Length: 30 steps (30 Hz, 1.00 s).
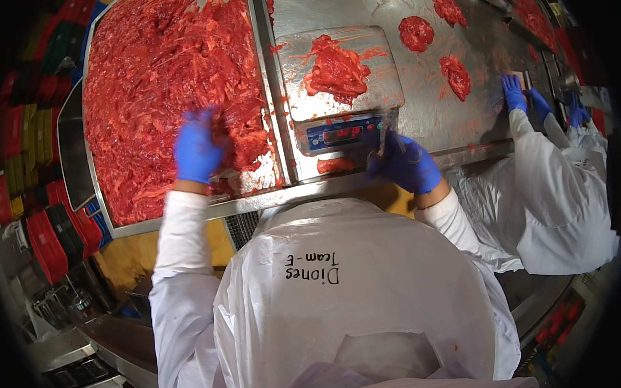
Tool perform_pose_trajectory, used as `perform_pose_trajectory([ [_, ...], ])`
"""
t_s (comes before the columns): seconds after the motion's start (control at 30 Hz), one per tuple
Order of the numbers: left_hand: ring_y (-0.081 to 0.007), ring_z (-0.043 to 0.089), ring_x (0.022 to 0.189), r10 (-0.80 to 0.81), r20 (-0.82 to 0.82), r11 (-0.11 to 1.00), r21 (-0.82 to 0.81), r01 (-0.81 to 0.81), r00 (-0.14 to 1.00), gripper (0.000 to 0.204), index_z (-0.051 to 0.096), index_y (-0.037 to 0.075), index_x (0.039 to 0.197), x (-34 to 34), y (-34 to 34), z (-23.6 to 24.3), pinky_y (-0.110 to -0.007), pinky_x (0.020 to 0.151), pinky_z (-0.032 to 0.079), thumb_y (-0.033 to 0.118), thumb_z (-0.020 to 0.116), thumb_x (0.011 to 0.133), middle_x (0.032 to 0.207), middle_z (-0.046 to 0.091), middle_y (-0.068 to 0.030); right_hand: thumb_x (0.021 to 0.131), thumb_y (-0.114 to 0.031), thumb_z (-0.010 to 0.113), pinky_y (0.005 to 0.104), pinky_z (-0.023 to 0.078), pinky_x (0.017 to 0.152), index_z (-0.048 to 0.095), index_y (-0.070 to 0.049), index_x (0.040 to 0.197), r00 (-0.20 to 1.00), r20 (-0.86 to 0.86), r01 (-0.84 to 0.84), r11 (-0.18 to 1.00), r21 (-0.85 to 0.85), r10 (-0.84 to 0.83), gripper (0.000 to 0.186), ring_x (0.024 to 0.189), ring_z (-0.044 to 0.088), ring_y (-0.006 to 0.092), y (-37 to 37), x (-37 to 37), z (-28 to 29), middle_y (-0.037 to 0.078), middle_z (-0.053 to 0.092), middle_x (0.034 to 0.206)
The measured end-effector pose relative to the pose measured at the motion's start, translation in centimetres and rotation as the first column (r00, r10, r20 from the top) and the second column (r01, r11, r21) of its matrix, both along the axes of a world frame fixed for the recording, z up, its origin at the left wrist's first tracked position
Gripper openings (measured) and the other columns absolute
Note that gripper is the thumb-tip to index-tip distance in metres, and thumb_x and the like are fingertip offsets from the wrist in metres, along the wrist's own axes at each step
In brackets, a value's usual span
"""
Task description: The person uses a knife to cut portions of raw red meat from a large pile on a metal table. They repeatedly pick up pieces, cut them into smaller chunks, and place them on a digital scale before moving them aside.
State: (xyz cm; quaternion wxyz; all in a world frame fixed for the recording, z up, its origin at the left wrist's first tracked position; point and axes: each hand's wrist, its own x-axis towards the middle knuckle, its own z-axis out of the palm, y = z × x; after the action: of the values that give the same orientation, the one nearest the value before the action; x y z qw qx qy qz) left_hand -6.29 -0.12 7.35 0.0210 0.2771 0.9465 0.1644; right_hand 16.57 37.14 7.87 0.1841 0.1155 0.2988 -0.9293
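Observation:
A wide metal tray (96, 194) at the left is heaped with raw red meat (169, 69) in shreds and chunks. My left hand (198, 148), in a blue glove, reaches into the near right part of the heap; its fingers are blurred and partly hidden against the meat. Right of the tray stands a metal scale (381, 75) with a lit red display, and a flattened piece of meat (336, 70) lies on its plate. Just in front of the scale is my right hand (411, 164), blue-gloved with fingers curled around something thin and shiny that I cannot make out.
Several meat portions, one a round patty (416, 33), lie on the steel table (485, 112) beyond the scale. At the right, a co-worker's gloved hand (513, 93) rests near the table. Coloured crates (47, 244) stand at the left. A small meat scrap (335, 166) lies before the scale.

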Motion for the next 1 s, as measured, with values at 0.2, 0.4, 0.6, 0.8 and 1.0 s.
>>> perform_pose_trajectory([
  [0.2, -0.0406, 0.066, 0.084, -0.271, 0.246, 0.952, 0.212, 0.221, 0.93, 0.014, 0.066, 0.006, 0.092, 3.4, 2.4, -4.6, -0.046, 0.074, 0.055, 0.004, 0.069, 0.079, 0.092, 0.066, -0.0205, 0.105, -0.045, 0.055, 0.0507, 0.041, 0.117, 0.051, 0.001, 0.141, 0.895, -0.161, 0.431, 0.899, 0.082, -0.415, 0.058, 0.133, 0.054, 0.0411, 4.5, 0.5, -0.8, 0.022, 0.059, 0.137],
  [0.4, -0.0344, 0.068, 0.084, 0.31, 0.372, 0.859, 0.285, -0.425, 0.875, 0.01, 0.069, 0.005, 0.091, -6.5, -4.3, -1.8, -0.044, 0.074, 0.054, 0.004, 0.066, 0.082, 0.088, 0.071, -0.0157, 0.102, -0.049, 0.059, 0.0486, 0.045, 0.114, 0.05, 0.003, 0.139, 0.87, -0.106, 0.489, 0.814, 0.315, -0.482, 0.065, 0.133, 0.055, 0.0389, 7.0, 2.8, -1.9, 0.025, 0.056, 0.139],
  [0.6, -0.04, 0.054, 0.133, 0.1, -0.254, 0.976, 0.214, -0.045, 0.962, 0.064, 0.06, 0.005, 0.139, -7.5, 4.5, 0.2, -0.044, 0.109, 0.047, 0.012, 0.072, 0.076, 0.128, 0.064, -0.0267, 0.096, -0.015, 0.069, 0.0388, 0.052, 0.106, 0.054, 0.002, 0.133, 0.977, -0.193, 0.194, 0.779, 0.596, -0.095, 0.043, 0.12, 0.066, 0.0275, 3.1, -1.1, 1.7, 0.017, 0.066, 0.128],
  [0.8, -0.0347, 0.061, 0.122, -0.471, 0.327, 0.876, 0.279, 0.393, 0.819, 0.069, 0.048, 0.005, 0.151, -0.9, 19.4, 2.6, -0.039, 0.106, 0.047, -0.007, 0.054, 0.083, 0.129, 0.063, -0.0203, 0.09, -0.012, 0.077, 0.0328, 0.053, 0.1, 0.059, -0.002, 0.126, 0.963, -0.26, 0.111, 0.778, 0.619, 0.07, 0.041, 0.116, 0.063, 0.0164, -2.5, -9.7, 1.2, 0.009, 0.066, 0.123],
  [1.0, -0.0209, 0.059, 0.131, -0.363, 0.474, 0.699, 0.708, -0.102, 0.802, 0.07, 0.05, 0.002, 0.149, -4.4, 13.4, 1.9, -0.032, 0.112, 0.044, -0.019, 0.042, 0.083, 0.14, 0.063, -0.0117, 0.078, -0.045, 0.086, 0.049, 0.051, 0.098, 0.058, -0.005, 0.13, 0.639, -0.622, 0.522, 0.339, 0.782, 0.452, 0.071, 0.114, 0.064, 0.0381, -9.5, -9.0, 1.9, 0.021, 0.062, 0.126],
])
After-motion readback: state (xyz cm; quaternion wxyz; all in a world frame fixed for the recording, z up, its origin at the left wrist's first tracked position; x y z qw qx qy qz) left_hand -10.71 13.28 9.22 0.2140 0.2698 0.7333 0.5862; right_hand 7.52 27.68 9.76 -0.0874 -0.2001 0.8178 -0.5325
